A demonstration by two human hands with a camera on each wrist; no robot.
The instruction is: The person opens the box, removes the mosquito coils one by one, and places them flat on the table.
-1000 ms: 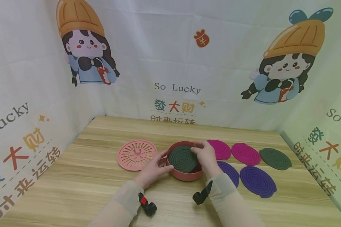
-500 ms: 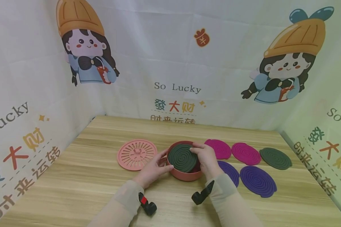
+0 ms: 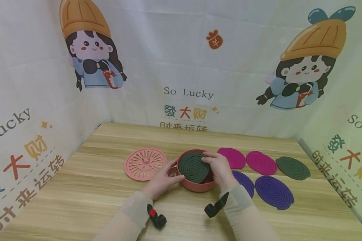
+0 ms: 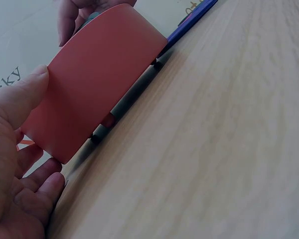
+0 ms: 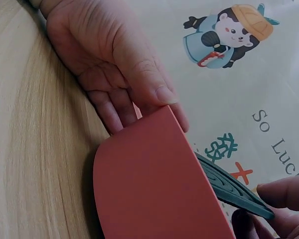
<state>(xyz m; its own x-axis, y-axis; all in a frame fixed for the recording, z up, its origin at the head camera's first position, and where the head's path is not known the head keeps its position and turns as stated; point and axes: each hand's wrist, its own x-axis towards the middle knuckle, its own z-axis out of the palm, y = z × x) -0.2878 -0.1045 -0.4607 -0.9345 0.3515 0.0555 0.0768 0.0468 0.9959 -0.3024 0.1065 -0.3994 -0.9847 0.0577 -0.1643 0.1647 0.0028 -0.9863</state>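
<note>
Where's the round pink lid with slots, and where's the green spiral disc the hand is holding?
Round pink slotted lid (image 3: 145, 160): head view, on its middle knob.
Held green spiral disc (image 3: 194, 167): head view, on its middle coils.

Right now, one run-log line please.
left hand: grips red pot; right hand: pinches green coil, tilted in pot; pink lid: off, beside pot; loose coils: two magenta, two purple, one green

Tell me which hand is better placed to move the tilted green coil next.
Probably the right hand: it pinches the raised edge of the green coil, while the left hand holds the red box.
</note>
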